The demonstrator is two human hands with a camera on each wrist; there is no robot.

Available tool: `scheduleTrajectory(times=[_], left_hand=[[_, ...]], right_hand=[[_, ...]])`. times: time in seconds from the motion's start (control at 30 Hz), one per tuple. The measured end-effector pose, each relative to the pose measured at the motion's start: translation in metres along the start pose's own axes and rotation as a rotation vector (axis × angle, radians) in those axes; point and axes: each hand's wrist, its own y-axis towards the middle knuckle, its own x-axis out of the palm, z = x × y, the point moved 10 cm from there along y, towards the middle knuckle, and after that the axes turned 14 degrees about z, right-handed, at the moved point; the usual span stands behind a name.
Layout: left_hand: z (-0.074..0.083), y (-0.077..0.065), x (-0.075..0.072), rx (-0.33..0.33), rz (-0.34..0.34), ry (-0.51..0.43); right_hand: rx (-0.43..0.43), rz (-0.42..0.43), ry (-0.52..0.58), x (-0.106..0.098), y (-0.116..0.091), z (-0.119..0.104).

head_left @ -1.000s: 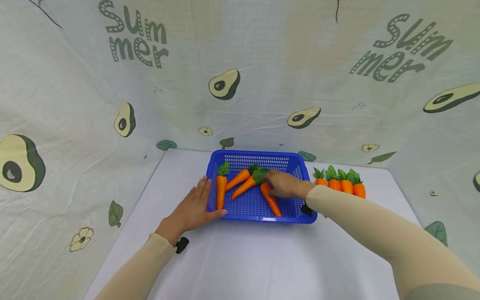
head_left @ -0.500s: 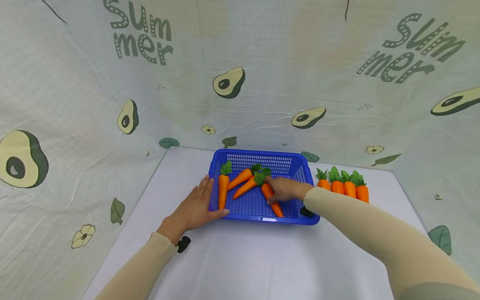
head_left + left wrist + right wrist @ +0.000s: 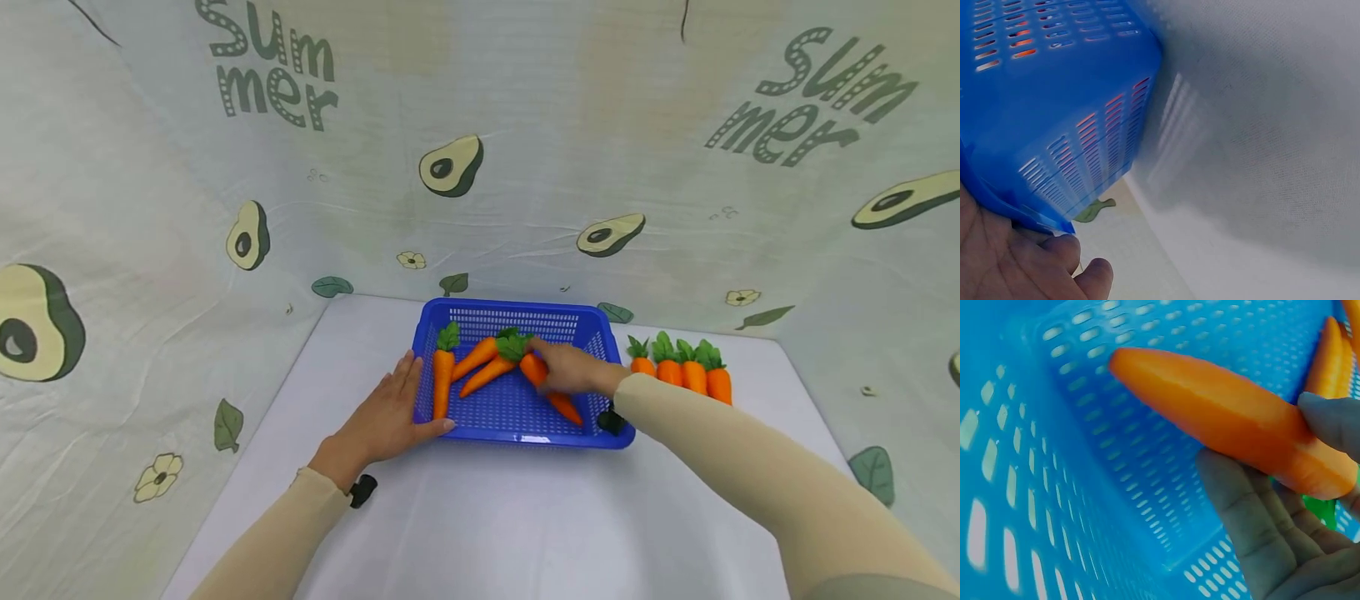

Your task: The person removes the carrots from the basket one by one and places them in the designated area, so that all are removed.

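Inside a blue plastic basket (image 3: 495,436), my right hand (image 3: 567,368) grips an orange carrot (image 3: 564,406) by its thick end. In the right wrist view, thumb and fingers lie on opposite sides of this carrot (image 3: 1210,400), its tip pointing away from the palm. My left hand (image 3: 382,417) rests with straight fingers along the basket's left rim, its thumb over the front left corner. The left wrist view has the palm (image 3: 1004,262) against the basket's rim. Three more carrots lie in the basket: one upright along the left side (image 3: 442,383), two slanted with leaves meeting near the middle.
Right of the basket, several carrots (image 3: 693,377) with green leaves lie in a row on the white table (image 3: 480,525), partly behind my right forearm. A cloth (image 3: 525,183) printed with avocados hangs behind and at both sides.
My right hand has closed round the carrot at the basket's right. The carrot has shifted, its tip swinging to the right. My left hand has stayed on the rim.
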Motion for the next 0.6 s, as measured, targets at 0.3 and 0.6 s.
scheduleTrajectory(times=[0.3, 0.6], left_hand=[[0.000, -0.001, 0.000, 0.006, 0.010, -0.018], [0.002, 0.000, -0.002, -0.004, 0.007, -0.015]], right_hand=[[0.047, 0.036, 0.251, -0.023, -0.009, 0.001], [0.112, 0.078, 0.465, -0.044, -0.021, 0.011]])
